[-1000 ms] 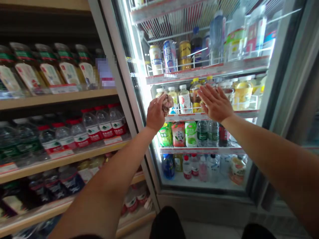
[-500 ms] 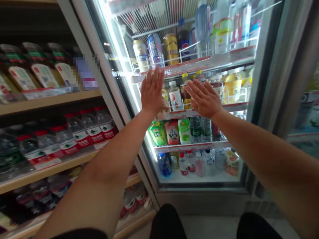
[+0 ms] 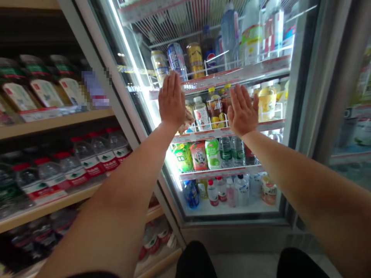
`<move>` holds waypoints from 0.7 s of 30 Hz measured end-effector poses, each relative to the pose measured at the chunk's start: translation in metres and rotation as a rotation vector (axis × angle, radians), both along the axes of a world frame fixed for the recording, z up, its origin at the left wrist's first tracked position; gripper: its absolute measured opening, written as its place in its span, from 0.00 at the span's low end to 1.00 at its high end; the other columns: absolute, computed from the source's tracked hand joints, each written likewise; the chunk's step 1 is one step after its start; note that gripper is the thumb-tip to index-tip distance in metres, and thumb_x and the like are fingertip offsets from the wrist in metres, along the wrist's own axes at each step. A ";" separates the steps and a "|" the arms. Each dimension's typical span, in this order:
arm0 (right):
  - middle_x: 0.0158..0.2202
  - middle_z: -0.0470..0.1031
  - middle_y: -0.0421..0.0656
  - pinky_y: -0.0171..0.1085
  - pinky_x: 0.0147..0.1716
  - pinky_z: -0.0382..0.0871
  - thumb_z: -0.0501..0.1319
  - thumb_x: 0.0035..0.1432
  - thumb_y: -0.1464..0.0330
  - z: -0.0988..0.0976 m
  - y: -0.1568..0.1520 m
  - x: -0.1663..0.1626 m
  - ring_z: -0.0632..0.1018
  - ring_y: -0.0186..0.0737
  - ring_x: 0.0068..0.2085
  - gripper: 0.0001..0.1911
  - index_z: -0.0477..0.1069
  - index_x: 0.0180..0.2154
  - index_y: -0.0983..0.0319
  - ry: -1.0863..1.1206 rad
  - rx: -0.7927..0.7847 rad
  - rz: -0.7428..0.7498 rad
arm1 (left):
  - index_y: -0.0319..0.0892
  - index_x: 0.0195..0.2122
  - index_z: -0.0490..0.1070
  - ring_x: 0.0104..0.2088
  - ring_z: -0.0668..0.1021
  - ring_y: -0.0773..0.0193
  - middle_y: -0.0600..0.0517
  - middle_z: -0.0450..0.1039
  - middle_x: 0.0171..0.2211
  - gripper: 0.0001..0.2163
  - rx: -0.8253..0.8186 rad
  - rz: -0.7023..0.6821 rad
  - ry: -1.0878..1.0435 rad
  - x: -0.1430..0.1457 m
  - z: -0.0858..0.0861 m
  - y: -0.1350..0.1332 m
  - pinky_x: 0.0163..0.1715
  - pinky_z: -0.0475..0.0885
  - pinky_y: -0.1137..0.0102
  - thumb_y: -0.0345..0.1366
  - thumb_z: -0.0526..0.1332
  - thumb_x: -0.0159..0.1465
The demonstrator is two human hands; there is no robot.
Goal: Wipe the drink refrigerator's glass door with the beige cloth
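Observation:
My left hand is raised flat in front of a glass-fronted drinks cooler, fingers stretched upward, holding nothing. Its fingertips overlap the bottom of a blue-and-white can in view. To the right, my right hand is also flat with fingers stretched out and thumb apart. Between the hands show a white-capped bottle and a yellow-capped bottle of dark tea on the middle shelf. A gold can stands on the shelf above. Whether either palm touches the glass, I cannot tell.
Green and red drink bottles line the lower cooler shelf, small bottles the bottom. Left of the cooler, a wooden shelf carries juice bottles and red-capped water bottles. Another cooler section is at the right.
My right hand has turned more upright and its fingers now point up, uncovering the yellow-capped bottle. My left hand has shifted slightly left and up in view.

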State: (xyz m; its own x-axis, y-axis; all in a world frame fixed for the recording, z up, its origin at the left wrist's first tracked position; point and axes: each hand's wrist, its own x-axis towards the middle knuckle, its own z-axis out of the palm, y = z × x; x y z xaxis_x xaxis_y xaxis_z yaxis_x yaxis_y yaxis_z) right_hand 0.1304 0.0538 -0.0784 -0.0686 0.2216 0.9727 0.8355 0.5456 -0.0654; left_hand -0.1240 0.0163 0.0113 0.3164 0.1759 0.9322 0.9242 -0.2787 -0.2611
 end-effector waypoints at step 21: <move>0.75 0.51 0.47 0.60 0.73 0.44 0.45 0.69 0.65 -0.001 0.000 -0.001 0.52 0.47 0.76 0.33 0.52 0.73 0.63 -0.006 0.008 -0.045 | 0.46 0.73 0.51 0.75 0.48 0.71 0.59 0.53 0.74 0.26 -0.067 0.078 0.581 0.017 0.006 0.008 0.76 0.45 0.63 0.30 0.45 0.75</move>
